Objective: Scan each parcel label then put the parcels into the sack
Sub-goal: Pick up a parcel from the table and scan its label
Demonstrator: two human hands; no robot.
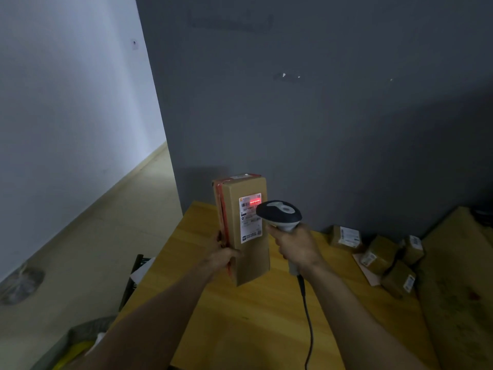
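My left hand (222, 256) grips the lower left edge of a tall brown cardboard parcel (253, 260), held upright above the wooden table (240, 316). A white shipping label (250, 218) faces me on its front, with a red scan line across the barcode near the label's top. My right hand (296, 249) grips the handle of a dark-and-grey corded barcode scanner (280, 213), its head right in front of the label. At the bottom left, on the floor, lies the grey sack (88, 332) with something yellow inside.
Several small brown labelled parcels (378, 256) lie on the table at the right, by the dark wall. A large flat cardboard sheet (458, 289) leans at the far right. The scanner's cable (309, 329) hangs over the table. A dark rack (133, 279) stands beside the table's left edge.
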